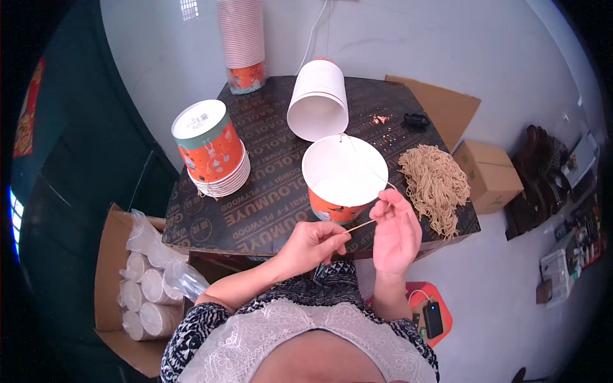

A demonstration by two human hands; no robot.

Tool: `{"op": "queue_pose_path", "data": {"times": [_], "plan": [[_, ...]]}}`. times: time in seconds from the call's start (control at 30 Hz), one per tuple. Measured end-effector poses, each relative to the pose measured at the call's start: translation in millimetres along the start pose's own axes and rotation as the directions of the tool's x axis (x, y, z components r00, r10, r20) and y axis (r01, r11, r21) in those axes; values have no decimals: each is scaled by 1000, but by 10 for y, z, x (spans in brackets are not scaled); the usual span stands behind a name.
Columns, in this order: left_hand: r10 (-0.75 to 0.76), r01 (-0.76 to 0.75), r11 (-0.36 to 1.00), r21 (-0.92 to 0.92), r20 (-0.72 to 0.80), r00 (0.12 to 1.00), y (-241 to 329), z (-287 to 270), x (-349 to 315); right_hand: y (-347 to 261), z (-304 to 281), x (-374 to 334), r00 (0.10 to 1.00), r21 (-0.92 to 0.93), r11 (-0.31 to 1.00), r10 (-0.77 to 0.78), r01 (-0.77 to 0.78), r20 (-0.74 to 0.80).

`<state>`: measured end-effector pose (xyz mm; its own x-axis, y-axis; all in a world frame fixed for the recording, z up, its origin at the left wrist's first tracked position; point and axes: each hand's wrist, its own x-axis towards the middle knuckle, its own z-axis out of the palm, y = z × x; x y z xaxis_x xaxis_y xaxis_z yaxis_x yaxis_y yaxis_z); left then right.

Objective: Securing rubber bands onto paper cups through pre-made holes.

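Observation:
A white-lined paper bucket with an orange outside stands upright at the table's near side, its mouth up. A thin tan cord runs from a hole in its far rim, across the mouth, to my hands. My left hand is closed in a pinch on the cord in front of the bucket. Beside the bucket's right side, my right hand has its palm turned up, thumb and forefinger bent together on the cord. A tangled heap of similar cords lies right of the bucket.
Upside-down nested buckets stand left on the table. A stack on its side lies behind, and a tall stack stands at the back. Lower left, a carton holds wrapped white cups. A power bank rests on a red stool.

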<state>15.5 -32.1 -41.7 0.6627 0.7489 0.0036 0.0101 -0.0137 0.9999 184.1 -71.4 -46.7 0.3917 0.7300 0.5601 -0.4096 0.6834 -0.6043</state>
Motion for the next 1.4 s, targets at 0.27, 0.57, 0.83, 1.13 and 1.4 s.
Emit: {"op": "queue_pose_path", "data": {"times": [0.27, 0.57, 0.83, 1.13, 1.4], "plan": [[241, -231, 818, 526, 49, 969, 16, -97, 24, -59, -178, -54, 979, -927, 366, -205, 81, 4], [352, -409, 545, 732, 244, 904, 368, -80, 61, -173, 62, -212, 946, -764, 624, 122, 163, 302], [416, -389, 620, 681, 134, 899, 393, -189, 112, -76, 44, -187, 980, -800, 589, 67, 115, 190], [635, -416, 374, 829, 98, 766, 419, -500, 289, 49, -56, -218, 999, -767, 641, 14, 28, 48], [592, -346, 333, 877, 91, 801, 257, -541, 217, 8, 12, -194, 989, -832, 536, -96, 146, 111]]}}
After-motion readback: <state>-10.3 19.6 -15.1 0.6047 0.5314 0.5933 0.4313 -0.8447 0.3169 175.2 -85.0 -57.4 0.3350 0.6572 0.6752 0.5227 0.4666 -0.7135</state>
